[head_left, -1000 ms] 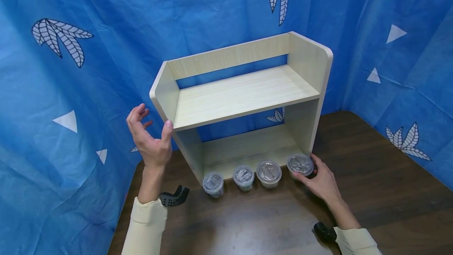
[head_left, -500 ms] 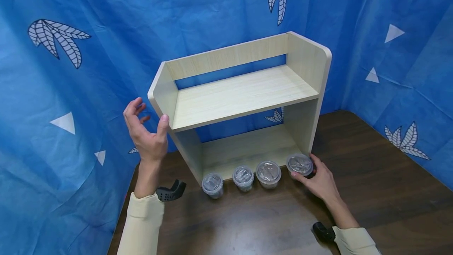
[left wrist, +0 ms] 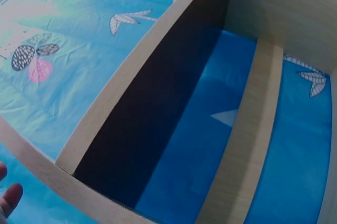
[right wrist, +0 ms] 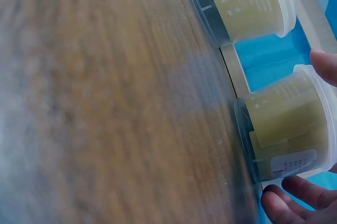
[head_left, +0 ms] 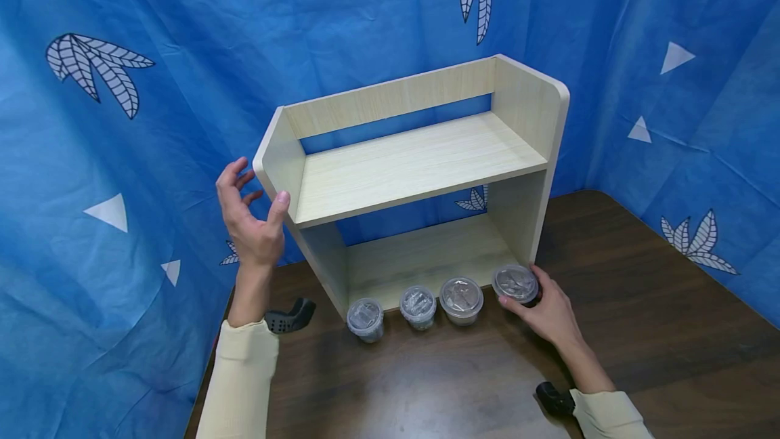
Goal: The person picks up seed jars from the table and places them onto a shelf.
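Note:
My right hand (head_left: 553, 314) holds the rightmost lidded plastic tub (head_left: 515, 282), its thumb on the near side and its fingers around the far right side. In the right wrist view that tub (right wrist: 288, 124) stands on the table, with pale yellowish contents and a small printed label low on its side. My left hand (head_left: 251, 225) is raised beside the upper left panel of a pale wooden two-tier shelf (head_left: 420, 158), fingers loosely bent, thumb near the panel's front edge. It holds nothing. Only its fingertips (left wrist: 10, 200) show in the left wrist view.
Three more lidded tubs line the shelf's front: a wide one (head_left: 462, 298) and two smaller ones, one in the middle (head_left: 418, 305) and one at the left (head_left: 365, 319). A dark wooden table (head_left: 634, 317) bears everything. A blue patterned curtain (head_left: 201, 53) hangs behind.
My left hand has risen a little beside the shelf's left panel. My right hand keeps its hold on the tub, which stays in place. The head view has shifted slightly.

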Demonstrator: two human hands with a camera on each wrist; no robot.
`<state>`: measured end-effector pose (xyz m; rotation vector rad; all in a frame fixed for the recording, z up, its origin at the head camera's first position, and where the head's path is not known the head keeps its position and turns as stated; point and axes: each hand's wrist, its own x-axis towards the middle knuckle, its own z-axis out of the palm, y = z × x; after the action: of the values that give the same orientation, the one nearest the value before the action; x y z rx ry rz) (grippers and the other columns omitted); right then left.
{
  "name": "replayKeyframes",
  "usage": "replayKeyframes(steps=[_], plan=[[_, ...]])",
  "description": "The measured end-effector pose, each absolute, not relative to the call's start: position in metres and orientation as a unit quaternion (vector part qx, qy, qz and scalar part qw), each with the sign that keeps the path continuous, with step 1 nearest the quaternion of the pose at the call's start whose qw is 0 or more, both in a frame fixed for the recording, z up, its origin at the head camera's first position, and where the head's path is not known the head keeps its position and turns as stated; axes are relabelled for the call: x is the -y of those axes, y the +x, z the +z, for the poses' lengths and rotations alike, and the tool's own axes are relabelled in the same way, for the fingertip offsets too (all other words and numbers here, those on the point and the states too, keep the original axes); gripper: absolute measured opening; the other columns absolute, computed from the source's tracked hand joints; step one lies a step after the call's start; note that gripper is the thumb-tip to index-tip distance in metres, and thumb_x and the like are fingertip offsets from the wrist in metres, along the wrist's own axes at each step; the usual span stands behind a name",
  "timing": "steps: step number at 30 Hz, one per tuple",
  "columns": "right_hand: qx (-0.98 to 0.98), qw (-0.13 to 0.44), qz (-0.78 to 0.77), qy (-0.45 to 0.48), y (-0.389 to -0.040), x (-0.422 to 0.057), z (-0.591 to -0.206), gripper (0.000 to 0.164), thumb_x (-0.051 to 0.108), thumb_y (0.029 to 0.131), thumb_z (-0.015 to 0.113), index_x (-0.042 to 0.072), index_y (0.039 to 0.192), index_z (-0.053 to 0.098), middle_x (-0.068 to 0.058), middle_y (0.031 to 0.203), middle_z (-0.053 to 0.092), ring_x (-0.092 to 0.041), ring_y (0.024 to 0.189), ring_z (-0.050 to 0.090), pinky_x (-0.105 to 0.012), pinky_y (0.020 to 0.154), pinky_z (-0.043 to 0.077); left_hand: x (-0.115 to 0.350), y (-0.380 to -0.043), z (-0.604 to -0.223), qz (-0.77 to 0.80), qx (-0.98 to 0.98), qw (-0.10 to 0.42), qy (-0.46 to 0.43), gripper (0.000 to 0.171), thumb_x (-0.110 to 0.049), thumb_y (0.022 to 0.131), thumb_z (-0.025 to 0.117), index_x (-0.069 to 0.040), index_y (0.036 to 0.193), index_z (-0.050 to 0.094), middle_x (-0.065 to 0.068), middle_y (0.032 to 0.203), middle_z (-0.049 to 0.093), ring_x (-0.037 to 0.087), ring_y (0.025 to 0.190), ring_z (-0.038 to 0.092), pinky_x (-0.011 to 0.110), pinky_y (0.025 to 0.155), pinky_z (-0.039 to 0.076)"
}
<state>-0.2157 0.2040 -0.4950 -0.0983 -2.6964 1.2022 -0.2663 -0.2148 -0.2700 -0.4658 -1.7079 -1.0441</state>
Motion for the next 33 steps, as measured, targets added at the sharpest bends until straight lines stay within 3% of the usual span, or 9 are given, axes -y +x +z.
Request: replayKeyframes(steps=[5, 13, 20, 33], plan=[[0.909, 0.094, 0.405, -0.033, -0.216, -0.204, -0.495, 0.104, 0.05, 0.08, 0.077, -0.004, 0.151, 0.025, -0.037, 0.143, 0.037, -0.054, 0.129, 0.038, -0.068, 0.101, 0.035, 0.216, -0.274, -0.269, -0.438, 0.706, 0.513, -0.214, 0.077, -0.033, 0.075, 0.063, 0.004, 0.139, 0.043, 0.016, 0.141, 0.046, 0.026, 0.121, 0.047, 0.024, 0.09, 0.043], [0.908, 0.097, 0.407, -0.03, -0.218, -0.204, -0.496, 0.103, 0.05, 0.079, 0.078, -0.005, 0.151, 0.027, -0.037, 0.143, 0.037, -0.054, 0.129, 0.038, -0.068, 0.101, 0.035, 0.213, -0.282, -0.265, -0.433, 0.705, 0.511, -0.234, 0.073, -0.025, 0.074, 0.064, 0.003, 0.138, 0.043, 0.015, 0.142, 0.046, 0.023, 0.122, 0.046, 0.038, 0.091, 0.044], [0.907, 0.097, 0.41, -0.026, -0.219, -0.204, -0.497, 0.103, 0.049, 0.08, 0.078, -0.005, 0.151, 0.027, -0.036, 0.142, 0.038, -0.053, 0.128, 0.04, -0.068, 0.1, 0.035, 0.211, -0.286, -0.263, -0.431, 0.699, 0.519, -0.239, 0.07, -0.025, 0.076, 0.059, 0.005, 0.137, 0.045, 0.015, 0.14, 0.048, 0.019, 0.12, 0.046, 0.027, 0.087, 0.041], [0.904, 0.098, 0.416, -0.024, -0.222, -0.204, -0.5, 0.102, 0.048, 0.079, 0.078, -0.004, 0.151, 0.027, -0.036, 0.143, 0.037, -0.053, 0.128, 0.039, -0.068, 0.1, 0.035, 0.208, -0.297, -0.262, -0.436, 0.679, 0.532, -0.257, 0.062, -0.024, 0.082, 0.049, 0.012, 0.133, 0.046, 0.024, 0.137, 0.047, 0.025, 0.12, 0.049, 0.023, 0.092, 0.042]])
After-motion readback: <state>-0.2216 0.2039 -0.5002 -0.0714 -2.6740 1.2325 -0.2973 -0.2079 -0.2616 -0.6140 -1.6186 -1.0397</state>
